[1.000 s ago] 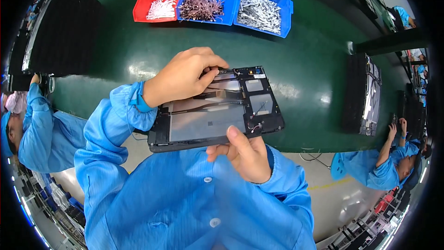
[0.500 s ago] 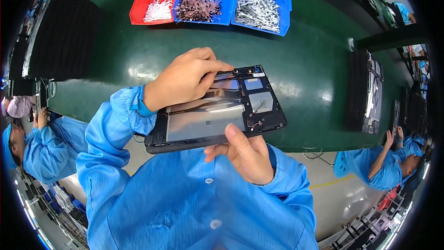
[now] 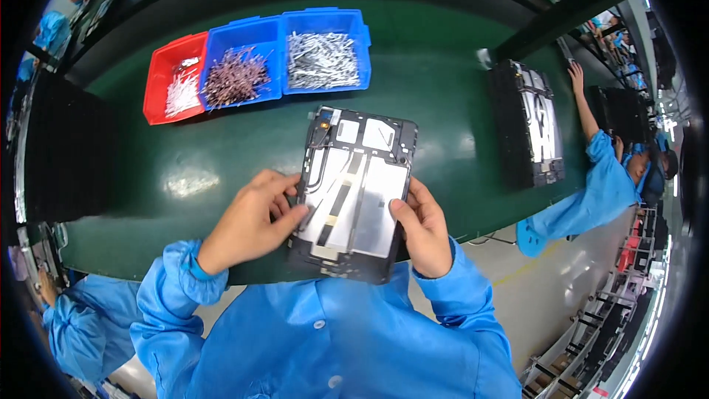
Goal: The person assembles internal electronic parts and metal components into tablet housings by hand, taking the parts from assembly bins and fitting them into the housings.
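An opened black tablet [image 3: 378, 207] is held upright between my hands, its inside facing me. Silver battery panels, dark flex cables and two small pale plates near its top end show in it. My right hand [image 3: 427, 233] grips the right edge, thumb on the front and fingers around the side. At the left edge, my left hand [image 3: 251, 222] has its thumb and forefinger closed on the rim; its other fingers are curled and partly hidden.
On the green table [image 3: 421, 37] stand a red bin [image 3: 153, 96] with white pieces, a blue bin [image 3: 240, 37] with brownish wired parts, and a blue bin [image 3: 325, 21] with silvery strips. Stacked tablets [image 3: 509, 125] sit at right, a dark stack [image 3: 66, 148] at left. Co-workers sit on both sides.
The tablet has been turned about a quarter turn, from lying sideways to upright. My left hand has moved from its top onto the left edge; my right hand now grips the right edge.
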Action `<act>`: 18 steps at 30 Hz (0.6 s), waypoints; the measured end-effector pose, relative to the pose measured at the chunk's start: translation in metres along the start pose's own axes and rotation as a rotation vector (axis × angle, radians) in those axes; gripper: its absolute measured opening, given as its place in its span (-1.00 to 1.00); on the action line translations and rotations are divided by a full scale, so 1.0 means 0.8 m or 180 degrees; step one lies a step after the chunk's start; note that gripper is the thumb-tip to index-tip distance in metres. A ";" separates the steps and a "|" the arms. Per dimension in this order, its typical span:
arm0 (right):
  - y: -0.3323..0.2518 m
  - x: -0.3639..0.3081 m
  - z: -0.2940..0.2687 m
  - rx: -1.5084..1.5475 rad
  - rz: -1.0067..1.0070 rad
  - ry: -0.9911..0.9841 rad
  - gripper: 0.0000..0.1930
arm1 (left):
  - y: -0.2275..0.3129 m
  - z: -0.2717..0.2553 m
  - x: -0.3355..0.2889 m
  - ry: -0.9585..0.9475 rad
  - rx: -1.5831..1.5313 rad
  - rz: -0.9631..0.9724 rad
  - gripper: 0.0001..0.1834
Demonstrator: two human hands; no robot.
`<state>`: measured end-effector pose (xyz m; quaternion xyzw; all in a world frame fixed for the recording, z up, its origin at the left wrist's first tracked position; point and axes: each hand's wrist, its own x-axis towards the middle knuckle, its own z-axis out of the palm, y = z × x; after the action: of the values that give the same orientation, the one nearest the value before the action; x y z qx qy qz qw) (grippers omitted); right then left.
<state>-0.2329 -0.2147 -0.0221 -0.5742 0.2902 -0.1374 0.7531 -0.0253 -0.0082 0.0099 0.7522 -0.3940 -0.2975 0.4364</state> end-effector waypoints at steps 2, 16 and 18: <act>-0.006 -0.005 0.005 0.0041 -0.0229 0.0233 -0.59 | 0.021 0.017 -0.006 -0.0323 -0.0018 -0.0134 -0.20; 0.002 -0.006 -0.021 0.0054 -0.0494 0.0712 -0.59 | 0.038 0.068 -0.044 -0.1101 0.1792 0.0917 0.21; -0.007 -0.001 -0.035 -0.0084 -0.0485 0.0825 -0.61 | 0.033 0.074 -0.042 -0.0825 0.1790 0.1254 0.17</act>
<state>-0.2494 -0.2379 -0.0215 -0.5819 0.3424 -0.2633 0.6891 -0.0982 -0.0126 0.0108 0.7086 -0.6497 -0.1807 0.2080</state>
